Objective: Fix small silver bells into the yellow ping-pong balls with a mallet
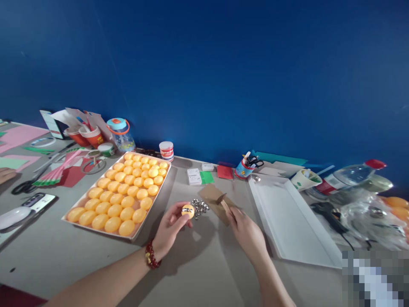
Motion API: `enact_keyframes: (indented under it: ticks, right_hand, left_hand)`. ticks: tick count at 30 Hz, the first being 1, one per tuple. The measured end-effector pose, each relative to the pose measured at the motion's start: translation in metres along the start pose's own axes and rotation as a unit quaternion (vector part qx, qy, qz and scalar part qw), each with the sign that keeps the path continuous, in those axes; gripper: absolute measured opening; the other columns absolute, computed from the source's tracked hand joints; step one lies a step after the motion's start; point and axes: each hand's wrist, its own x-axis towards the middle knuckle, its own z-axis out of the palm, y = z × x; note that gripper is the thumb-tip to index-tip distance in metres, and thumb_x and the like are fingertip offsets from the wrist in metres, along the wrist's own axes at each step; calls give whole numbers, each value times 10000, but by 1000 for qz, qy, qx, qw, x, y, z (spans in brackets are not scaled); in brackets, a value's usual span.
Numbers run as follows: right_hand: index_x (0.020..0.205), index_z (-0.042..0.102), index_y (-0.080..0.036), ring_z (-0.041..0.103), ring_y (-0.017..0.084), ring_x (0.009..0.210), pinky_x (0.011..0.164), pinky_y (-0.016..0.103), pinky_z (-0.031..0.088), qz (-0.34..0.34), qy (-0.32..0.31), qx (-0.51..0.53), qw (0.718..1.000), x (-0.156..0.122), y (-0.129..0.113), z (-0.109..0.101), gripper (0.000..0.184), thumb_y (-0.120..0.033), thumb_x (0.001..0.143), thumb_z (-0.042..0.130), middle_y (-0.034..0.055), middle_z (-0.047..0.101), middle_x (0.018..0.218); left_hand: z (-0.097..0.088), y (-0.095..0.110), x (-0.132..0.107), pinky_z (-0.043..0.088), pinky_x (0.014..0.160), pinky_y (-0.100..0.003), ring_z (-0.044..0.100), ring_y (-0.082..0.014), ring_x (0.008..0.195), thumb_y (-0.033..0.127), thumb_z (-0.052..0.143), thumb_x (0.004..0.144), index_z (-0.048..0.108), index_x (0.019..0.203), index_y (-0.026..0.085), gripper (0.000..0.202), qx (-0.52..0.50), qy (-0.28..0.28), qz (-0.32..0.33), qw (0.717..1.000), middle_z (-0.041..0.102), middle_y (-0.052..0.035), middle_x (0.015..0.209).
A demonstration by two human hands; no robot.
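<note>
My left hand [172, 226], with a red bead bracelet at the wrist, grips an orange ping-pong ball [184, 212] between thumb and fingers. Small shiny silver pieces show on the ball. Beside it on the table lies a pile of similar silver pieces [200, 207]. My right hand [244, 228] is closed around a thin wooden stick [225, 205] with a dark brown end. That end is over a brown cardboard piece [212, 197]; whether they touch I cannot tell. To the left stands a shallow box [136, 232] with rows of orange balls.
A long white tray [300, 230] lies at right, near a glue gun [329, 215], a plastic bottle [348, 177] and a paper cup [303, 180]. Small white boxes [194, 176] and a pen holder [243, 169] stand behind. Another person's hand [7, 174] is at far left.
</note>
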Motion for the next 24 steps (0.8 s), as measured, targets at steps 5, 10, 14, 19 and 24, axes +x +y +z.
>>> enact_keyframes:
  ticks: [5, 10, 14, 19, 24]
  right_hand:
    - [1061, 611, -171, 714, 251, 900, 736, 318, 548, -67, 63, 98, 991, -5, -13, -14, 290, -323, 988, 375, 132, 729, 1002]
    - [1082, 601, -203, 706, 223, 863, 716, 292, 549, -134, 36, 172, 975, -20, -43, -32, 206, -271, 983, 434, 100, 719, 978]
    - [1111, 586, -212, 708, 210, 830, 686, 277, 552, -155, 25, 197, 968, -25, -56, -34, 206, -235, 983, 426, 101, 716, 987]
    - [1084, 592, -200, 716, 225, 823, 677, 290, 556, -159, 8, 173, 972, -25, -56, -28, 198, -241, 981, 429, 107, 721, 988]
    - [1089, 587, -200, 711, 219, 823, 682, 288, 550, -146, 8, 181, 972, -25, -56, -26, 198, -252, 985, 426, 107, 715, 990]
  left_hand:
    - [1, -3, 1, 495, 647, -260, 627, -133, 684, 340, 685, 839, 636, 1123, 195, 323, -26, -14, 1, 1000, 683, -48, 957]
    - [2, -4, 3, 510, 674, -282, 635, -136, 674, 328, 699, 831, 651, 1105, 198, 307, -52, -13, 10, 999, 684, -38, 924]
    - [2, -3, 2, 521, 689, -300, 651, -148, 665, 332, 712, 819, 666, 1087, 186, 308, -44, -8, 14, 999, 691, -36, 874]
    - [0, -4, 2, 534, 686, -298, 657, -145, 677, 336, 711, 822, 668, 1081, 188, 301, -52, -15, 10, 998, 700, -53, 946]
    - [1, -4, 2, 545, 687, -303, 654, -152, 686, 330, 730, 805, 667, 1081, 179, 321, -59, -29, 18, 998, 700, -53, 937]
